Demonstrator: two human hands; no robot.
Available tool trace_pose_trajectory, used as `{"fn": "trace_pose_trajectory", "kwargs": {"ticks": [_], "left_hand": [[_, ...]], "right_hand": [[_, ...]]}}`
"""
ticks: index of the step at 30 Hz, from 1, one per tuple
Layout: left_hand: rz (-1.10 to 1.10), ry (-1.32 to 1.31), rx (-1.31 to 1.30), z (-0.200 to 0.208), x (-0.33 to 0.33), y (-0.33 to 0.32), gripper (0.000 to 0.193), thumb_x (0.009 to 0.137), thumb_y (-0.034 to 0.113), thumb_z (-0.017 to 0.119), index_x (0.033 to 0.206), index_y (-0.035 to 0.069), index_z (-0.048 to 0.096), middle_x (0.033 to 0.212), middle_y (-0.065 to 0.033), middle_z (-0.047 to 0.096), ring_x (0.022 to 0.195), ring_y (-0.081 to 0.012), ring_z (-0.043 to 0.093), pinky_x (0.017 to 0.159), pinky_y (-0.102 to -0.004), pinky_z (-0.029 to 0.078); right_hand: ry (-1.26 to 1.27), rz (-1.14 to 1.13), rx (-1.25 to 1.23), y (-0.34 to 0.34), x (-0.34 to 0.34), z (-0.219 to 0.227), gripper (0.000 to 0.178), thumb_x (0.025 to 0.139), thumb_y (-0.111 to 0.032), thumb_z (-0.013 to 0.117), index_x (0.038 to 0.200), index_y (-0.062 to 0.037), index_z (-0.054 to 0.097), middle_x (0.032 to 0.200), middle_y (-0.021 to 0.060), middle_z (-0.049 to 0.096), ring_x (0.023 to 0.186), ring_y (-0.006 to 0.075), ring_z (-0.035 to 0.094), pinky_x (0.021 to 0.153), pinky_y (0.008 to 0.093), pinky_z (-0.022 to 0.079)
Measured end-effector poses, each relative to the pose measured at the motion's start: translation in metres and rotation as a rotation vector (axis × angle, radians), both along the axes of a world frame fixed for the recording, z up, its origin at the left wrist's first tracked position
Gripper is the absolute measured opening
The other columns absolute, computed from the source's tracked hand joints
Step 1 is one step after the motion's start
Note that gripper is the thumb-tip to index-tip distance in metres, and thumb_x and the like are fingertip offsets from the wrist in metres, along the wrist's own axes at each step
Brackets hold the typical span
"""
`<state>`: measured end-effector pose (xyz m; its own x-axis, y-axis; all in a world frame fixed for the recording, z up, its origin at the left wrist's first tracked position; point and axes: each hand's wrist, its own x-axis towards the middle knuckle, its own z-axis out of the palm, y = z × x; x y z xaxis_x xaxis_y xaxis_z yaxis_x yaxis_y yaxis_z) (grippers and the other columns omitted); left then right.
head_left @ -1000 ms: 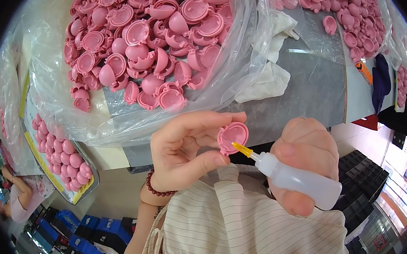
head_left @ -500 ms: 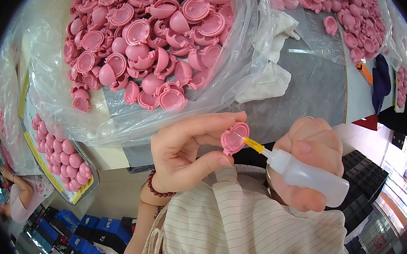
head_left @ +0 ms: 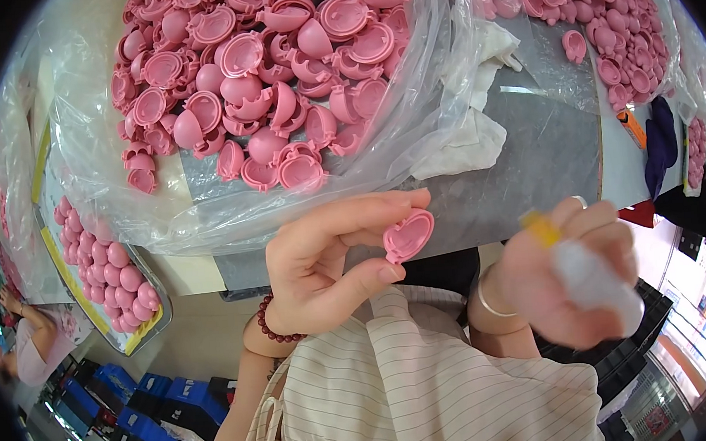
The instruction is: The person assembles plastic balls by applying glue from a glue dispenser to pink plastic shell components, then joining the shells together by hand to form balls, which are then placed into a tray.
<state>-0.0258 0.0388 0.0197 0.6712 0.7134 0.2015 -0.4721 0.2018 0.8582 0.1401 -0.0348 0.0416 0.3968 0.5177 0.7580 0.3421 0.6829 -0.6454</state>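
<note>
Between thumb and fingers, my left hand (head_left: 323, 260) pinches a small pink plastic shell (head_left: 409, 236), its hollow side showing, just off the front edge of the work table. To the right, my right hand (head_left: 560, 275) is closed round a translucent white squeeze bottle (head_left: 594, 280) with a yellow needle tip (head_left: 539, 228). Motion blurs the bottle and that hand. The tip is well apart from the shell. Beyond my hands, a big heap of similar pink shells (head_left: 264, 86) lies on clear plastic sheeting (head_left: 228, 218).
A tray (head_left: 143, 341) of rounded pink pieces stands at left. White cloth (head_left: 467, 141) rests on the grey table mat (head_left: 538, 152). Another pink heap (head_left: 603, 22), an orange-handled tool (head_left: 633, 127) and dark blue cloth (head_left: 661, 146) are at far right. People sit at both sides.
My right hand has drawn the bottle away from the shell, to the right, and its tip now points up and left. The shell has turned slightly in my left hand.
</note>
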Motion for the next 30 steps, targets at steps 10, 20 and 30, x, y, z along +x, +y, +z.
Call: {"fn": "trace_pose_trajectory", "kwargs": {"ticks": [10,20,30], "left_hand": [[-0.108,-0.161,-0.174,0.001,-0.005,0.002,0.030,0.073,-0.009,0.049,0.103,-0.005,0.045,0.110,-0.0264,0.046,0.097,-0.0262,0.052,0.085,-0.0355,0.041],[-0.171,-0.330,-0.309,-0.009,-0.008,0.002,0.032,0.076,-0.001,0.051,0.107,-0.001,0.043,0.109,-0.0265,0.047,0.098,-0.0258,0.052,0.081,-0.0328,0.042],[-0.264,-0.629,-0.563,-0.011,-0.022,-0.003,0.035,0.079,0.005,0.050,0.112,0.003,0.039,0.104,-0.0257,0.050,0.086,-0.0251,0.056,0.066,-0.0320,0.047]], "right_hand": [[0.084,-0.956,-0.463,-0.033,0.110,0.003,0.035,0.078,0.000,0.051,0.110,0.0081,0.040,0.090,0.0193,0.056,0.080,0.0197,0.055,0.071,0.0263,0.043],[-0.310,-1.280,-0.365,-0.032,0.114,-0.010,0.037,0.069,0.000,0.062,0.102,0.0043,0.044,0.101,0.0153,0.051,0.087,0.0169,0.050,0.068,0.0222,0.042],[-0.979,-0.641,-0.746,0.025,0.103,0.017,0.033,0.075,0.000,0.047,0.107,-0.0088,0.053,0.101,0.0132,0.052,0.092,0.0260,0.048,0.080,0.0331,0.037]]}}
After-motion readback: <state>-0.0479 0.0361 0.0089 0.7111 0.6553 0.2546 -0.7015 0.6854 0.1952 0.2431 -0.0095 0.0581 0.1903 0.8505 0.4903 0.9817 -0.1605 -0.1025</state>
